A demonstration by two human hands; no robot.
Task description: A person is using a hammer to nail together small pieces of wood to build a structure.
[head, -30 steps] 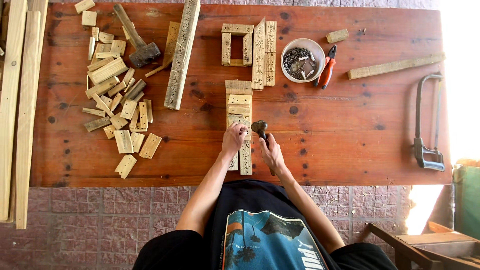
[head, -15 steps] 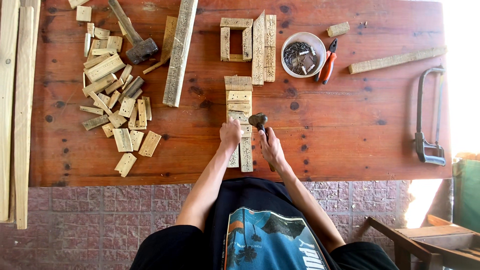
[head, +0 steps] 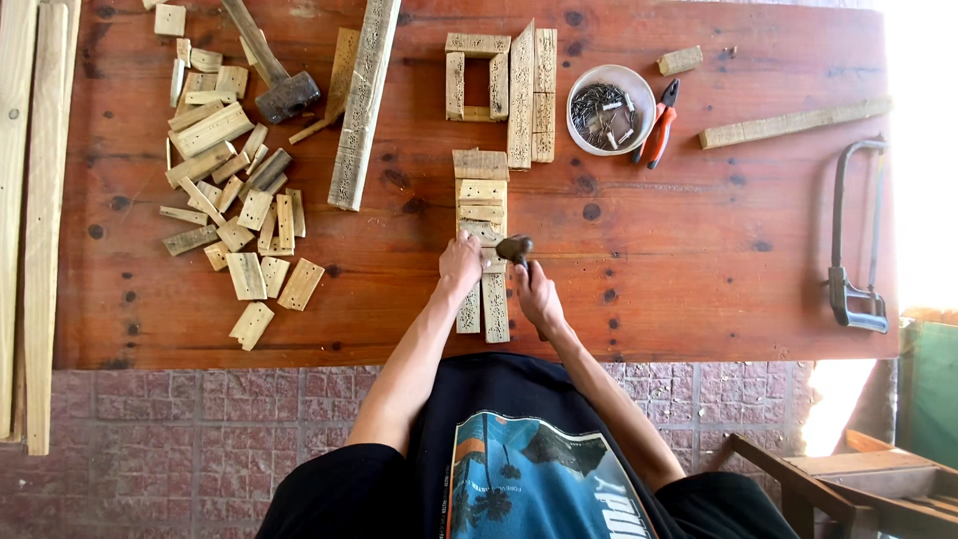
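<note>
Overhead, one moment, person at the near edge of a red-brown wooden table (head: 699,260).

Left hand: left hand (head: 460,264) rests on the slat assembly (head: 482,240), fingers curled down and pressing on the wood; whether something small is pinched between the fingertips cannot be told.

Right hand: right hand (head: 539,296) is closed in a fist round the handle of a small hammer (head: 517,248); the dark hammer head sits just above the assembly, close to the left hand's fingertips.

Slat assembly: pale wooden strips, two long ones running 6 to 12 o'clock with short cross pieces laid across them, at table centre directly in front of the person. Near end lies between the two hands.

At 12 o'clock: a second wooden frame (head: 499,90), rectangular with an open middle and taller strips at its right side.

At 1 o'clock: white bowl of nails (head: 610,108); orange-handled pliers (head: 659,125) just beside it on the right; a small wood block (head: 680,60) further up.

At 2 o'clock: a long thin strip of wood (head: 793,122), lying slightly tilted.

At 3 o'clock: a hacksaw (head: 858,240) near the table's right edge, well apart from the hands.

At 10 to 11 o'clock: a heap of short wood offcuts (head: 235,190); a large mallet (head: 274,80) above it; a long rough plank (head: 364,100) between heap and frame.

At 9 o'clock: long pale boards (head: 35,200) along the left table edge.

Floor: reddish brick paving (head: 200,419) below the table.
</note>
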